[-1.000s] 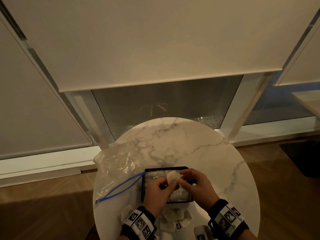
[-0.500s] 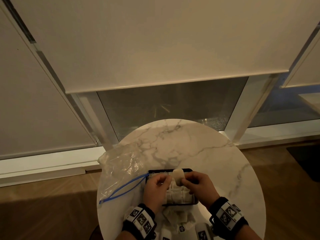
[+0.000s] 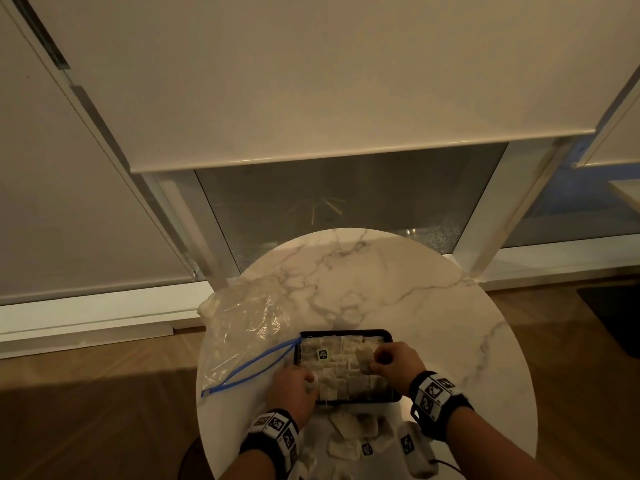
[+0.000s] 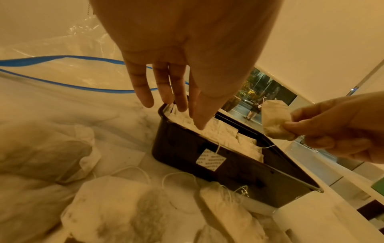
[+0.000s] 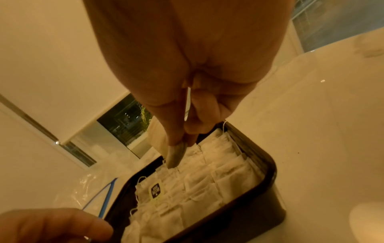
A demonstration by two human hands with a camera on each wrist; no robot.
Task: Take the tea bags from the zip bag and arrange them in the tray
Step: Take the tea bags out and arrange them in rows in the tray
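Your right hand [image 3: 391,363] pinches a tea bag [image 3: 364,358] upright, long axis vertical, over the tray [image 3: 346,332]; left hand [image 3: 292,388] fingers relaxed, straight.

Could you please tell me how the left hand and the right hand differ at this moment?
The right hand pinches a tea bag above the tray; the left hand holds nothing. The left hand's fingers are straight, at the tray's left rim; the right hand's are curled. Both wear marker-patterned wristbands.

One tray [image 3: 346,332], one zip bag [image 3: 242,327], two hands; tea bags uncountable.
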